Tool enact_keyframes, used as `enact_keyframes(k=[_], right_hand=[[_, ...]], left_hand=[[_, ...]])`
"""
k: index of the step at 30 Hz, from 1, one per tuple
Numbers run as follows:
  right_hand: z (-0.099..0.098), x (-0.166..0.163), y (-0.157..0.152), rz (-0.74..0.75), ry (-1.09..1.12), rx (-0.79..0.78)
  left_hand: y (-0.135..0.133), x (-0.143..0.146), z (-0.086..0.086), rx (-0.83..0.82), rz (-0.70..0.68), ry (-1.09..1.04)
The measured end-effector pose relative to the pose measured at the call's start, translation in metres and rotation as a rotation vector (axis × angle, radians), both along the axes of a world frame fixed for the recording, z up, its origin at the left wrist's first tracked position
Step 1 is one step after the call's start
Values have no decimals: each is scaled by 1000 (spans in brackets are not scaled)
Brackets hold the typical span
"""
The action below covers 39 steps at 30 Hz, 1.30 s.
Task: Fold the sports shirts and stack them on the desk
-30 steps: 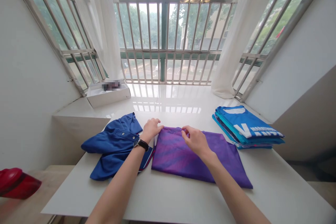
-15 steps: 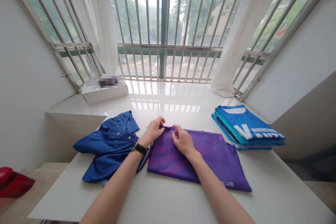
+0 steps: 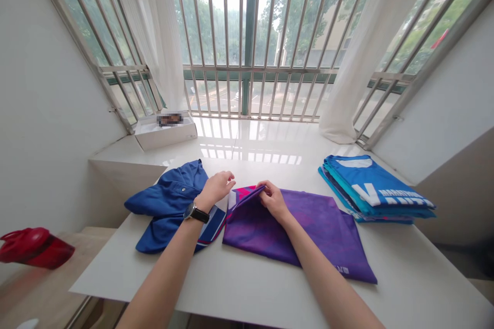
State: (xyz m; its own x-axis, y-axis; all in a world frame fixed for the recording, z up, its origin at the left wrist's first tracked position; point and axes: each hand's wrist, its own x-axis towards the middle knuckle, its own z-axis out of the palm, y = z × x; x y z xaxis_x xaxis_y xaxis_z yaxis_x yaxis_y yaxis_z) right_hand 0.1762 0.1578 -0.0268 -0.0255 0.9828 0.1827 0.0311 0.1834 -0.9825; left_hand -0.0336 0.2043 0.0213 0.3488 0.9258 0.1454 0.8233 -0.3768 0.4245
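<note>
1 right hand [image 3: 273, 201] pinches 1 purple garment [image 3: 324, 221].

From the person's head, a single view is directed forward and tilted down; the smooth, flat white table [image 3: 239, 288] is seen from above, close by, with the tall, metal-barred, green-framed glass window [image 3: 250, 25] faced beyond.

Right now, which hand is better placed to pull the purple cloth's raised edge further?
Right, I'd say: the right hand already pinches that edge of the purple cloth; the left hand holds nothing visible.
</note>
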Motion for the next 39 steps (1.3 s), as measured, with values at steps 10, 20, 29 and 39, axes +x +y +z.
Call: enact_keyframes(k=[10,20,29,39], right_hand=[[8,2,-4,25,115,-70],[13,5,-8,57,175,-104],[14,6,-10,90,227,-129],[12,7,-5,68,299,-140]], left_hand=[[-16,-5,-5,-33,49,274],[-22,3,-5,-54,67,270],[-30,23,-5,-17,72,37],[-28,34,-23,-198,-18,-283]])
